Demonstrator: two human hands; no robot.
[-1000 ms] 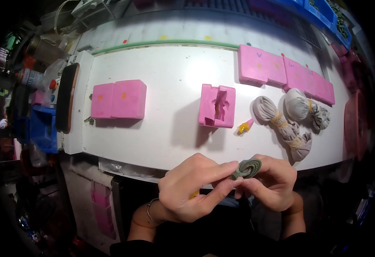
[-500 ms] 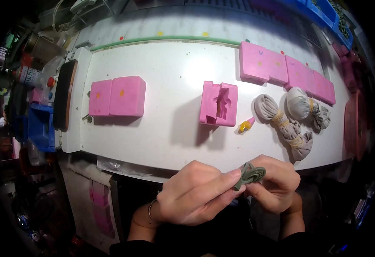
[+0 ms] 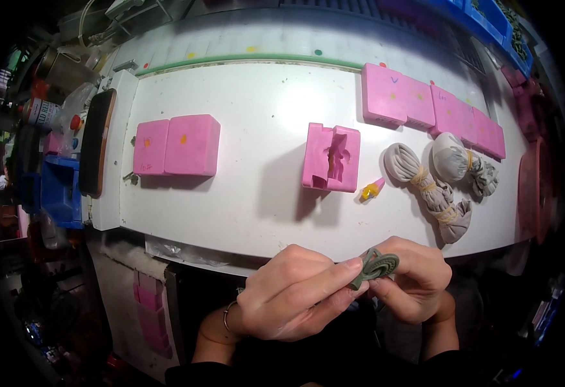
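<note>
Just in front of the table's near edge, a small dark green moulded piece (image 3: 382, 265) is pinched between my two hands. It has a rounded, ridged disc and a thin loop. My left hand (image 3: 295, 293) grips its left end between thumb and fingers. On the other side, my right hand (image 3: 418, 277) has curled fingers and thumb closed on the disc side. Beyond them on the white table (image 3: 244, 206) stands a pink mould block (image 3: 315, 158) with a hollow cavity facing up. A small pink and yellow cone-shaped piece (image 3: 371, 189) lies beside it.
Two cloth bundles tied with rubber bands, one beige (image 3: 418, 174) and one grey-white (image 3: 453, 158), lie to the right. Pink blocks (image 3: 386, 97) line the back right; a joined pair (image 3: 192, 145) stands left. A phone (image 3: 99, 142) rests at the left edge. Behind runs a pale belt (image 3: 231, 42).
Coloured dots on the pale belt behind the table have shifted left. My hands keep almost the same place, with the green piece turned very slightly.
</note>
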